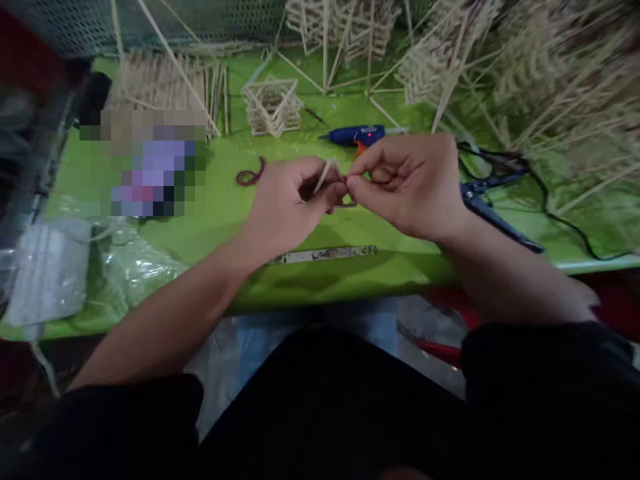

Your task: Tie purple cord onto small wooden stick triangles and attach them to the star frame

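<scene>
My left hand (295, 200) is closed on a small frame of pale thin sticks (326, 175), its fingers and thumb hiding much of it. Against the frame's right side, the thumb and fingertips of my right hand (400, 183) are pinched together; whatever is between them is too small to make out. Just behind my hands lies a blue hot glue gun (356, 135) with an orange trigger and a lit red light. A dark red cord (251, 173) curls on the green table beside my left hand. Nearer my body is a flat, stained strip (325, 255).
A lattice of stacked sticks (273, 107) stands behind my hands, with a row of loose sticks (160, 83) at back left. More stick lattices (345, 27) crowd the back right. A black cable (545, 193) runs along the right. Clear plastic and a white power strip (50, 270) lie left.
</scene>
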Demonstrator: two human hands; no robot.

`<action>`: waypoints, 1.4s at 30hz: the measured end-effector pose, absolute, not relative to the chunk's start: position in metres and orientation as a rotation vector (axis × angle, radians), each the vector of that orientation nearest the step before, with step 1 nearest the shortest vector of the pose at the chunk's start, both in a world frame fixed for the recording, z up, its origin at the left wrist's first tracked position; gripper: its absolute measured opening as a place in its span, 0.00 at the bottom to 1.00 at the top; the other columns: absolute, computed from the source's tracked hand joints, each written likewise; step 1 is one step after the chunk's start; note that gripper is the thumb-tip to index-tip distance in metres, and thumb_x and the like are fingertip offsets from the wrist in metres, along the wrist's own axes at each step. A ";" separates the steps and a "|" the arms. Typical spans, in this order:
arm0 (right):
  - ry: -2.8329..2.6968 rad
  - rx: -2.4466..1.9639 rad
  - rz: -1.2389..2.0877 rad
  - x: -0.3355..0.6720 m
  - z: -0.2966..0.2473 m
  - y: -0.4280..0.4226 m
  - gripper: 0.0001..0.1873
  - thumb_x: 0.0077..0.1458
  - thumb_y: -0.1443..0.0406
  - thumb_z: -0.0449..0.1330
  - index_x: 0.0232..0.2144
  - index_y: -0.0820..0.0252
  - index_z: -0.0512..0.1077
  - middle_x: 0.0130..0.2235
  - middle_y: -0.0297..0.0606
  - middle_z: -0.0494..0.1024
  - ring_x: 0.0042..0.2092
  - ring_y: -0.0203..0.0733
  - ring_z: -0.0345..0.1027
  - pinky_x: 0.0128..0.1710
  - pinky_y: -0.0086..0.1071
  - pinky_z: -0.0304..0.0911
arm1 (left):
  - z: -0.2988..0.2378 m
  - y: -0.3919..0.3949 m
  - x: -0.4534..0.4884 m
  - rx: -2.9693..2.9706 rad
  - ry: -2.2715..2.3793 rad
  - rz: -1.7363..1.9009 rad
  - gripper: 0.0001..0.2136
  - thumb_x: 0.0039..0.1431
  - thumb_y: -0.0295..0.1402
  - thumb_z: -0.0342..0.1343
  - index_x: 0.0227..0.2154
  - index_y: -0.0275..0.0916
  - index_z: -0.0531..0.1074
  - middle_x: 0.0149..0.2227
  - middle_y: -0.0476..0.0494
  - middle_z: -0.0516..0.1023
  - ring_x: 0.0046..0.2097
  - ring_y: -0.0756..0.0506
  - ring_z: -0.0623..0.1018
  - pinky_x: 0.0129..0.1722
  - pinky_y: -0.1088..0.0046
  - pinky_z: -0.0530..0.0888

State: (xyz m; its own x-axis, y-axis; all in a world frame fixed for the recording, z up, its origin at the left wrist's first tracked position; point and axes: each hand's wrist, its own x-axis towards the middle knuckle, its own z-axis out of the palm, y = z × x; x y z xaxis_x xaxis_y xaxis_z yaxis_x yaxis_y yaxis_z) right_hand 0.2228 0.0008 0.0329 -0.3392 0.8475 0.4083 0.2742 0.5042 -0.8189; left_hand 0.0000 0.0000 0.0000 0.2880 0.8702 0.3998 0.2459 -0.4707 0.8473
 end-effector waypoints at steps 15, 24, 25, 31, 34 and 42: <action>-1.787 -0.984 0.973 0.224 0.038 0.003 0.13 0.59 0.62 0.80 0.29 0.54 0.81 0.22 0.27 0.62 0.25 0.32 0.47 0.25 0.36 0.41 | 0.003 -0.006 -0.002 2.018 1.159 1.253 0.09 0.75 0.37 0.69 0.36 0.43 0.83 0.32 0.47 0.83 0.38 0.42 0.87 0.41 0.65 0.83; -1.885 -0.951 0.655 0.226 0.036 -0.001 0.07 0.66 0.62 0.73 0.33 0.54 0.86 0.23 0.26 0.57 0.26 0.34 0.45 0.29 0.37 0.52 | 0.011 -0.019 -0.003 1.751 1.056 1.226 0.05 0.72 0.38 0.72 0.43 0.43 0.85 0.44 0.43 0.87 0.52 0.38 0.88 0.53 0.63 0.85; -1.913 -0.917 0.558 0.226 0.035 -0.002 0.06 0.66 0.63 0.72 0.34 0.54 0.87 0.23 0.26 0.58 0.26 0.34 0.47 0.30 0.37 0.54 | 0.011 -0.018 -0.004 1.690 0.987 1.227 0.06 0.72 0.38 0.72 0.46 0.43 0.85 0.46 0.43 0.87 0.52 0.39 0.89 0.52 0.63 0.85; -2.040 -0.701 0.035 0.228 0.022 0.004 0.10 0.72 0.64 0.68 0.39 0.52 0.89 0.22 0.30 0.71 0.24 0.35 0.64 0.29 0.35 0.61 | 0.014 0.001 -0.006 1.192 0.773 0.976 0.12 0.77 0.42 0.67 0.52 0.40 0.84 0.49 0.41 0.90 0.45 0.43 0.90 0.43 0.68 0.85; -2.036 -0.658 -0.090 0.229 0.016 0.007 0.10 0.74 0.62 0.67 0.42 0.51 0.90 0.23 0.32 0.77 0.24 0.36 0.69 0.29 0.33 0.66 | 0.014 0.006 -0.006 1.104 0.720 0.848 0.11 0.75 0.41 0.72 0.49 0.39 0.83 0.41 0.44 0.89 0.37 0.44 0.89 0.40 0.69 0.85; -2.012 -0.549 -0.040 0.227 0.016 0.005 0.05 0.73 0.65 0.70 0.46 0.52 0.87 0.23 0.26 0.75 0.23 0.33 0.69 0.26 0.30 0.63 | 0.015 0.005 -0.002 1.160 0.801 0.925 0.17 0.69 0.44 0.78 0.37 0.39 0.79 0.29 0.51 0.81 0.31 0.46 0.87 0.32 0.74 0.82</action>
State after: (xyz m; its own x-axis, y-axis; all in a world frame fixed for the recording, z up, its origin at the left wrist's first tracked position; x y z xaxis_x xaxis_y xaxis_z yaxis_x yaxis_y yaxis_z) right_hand 0.2265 0.0052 0.0158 -0.3890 0.3622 0.8471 0.3954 0.8961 -0.2016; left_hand -0.0021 0.0052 0.0146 0.4127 0.9094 -0.0510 -0.1806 0.1366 0.9740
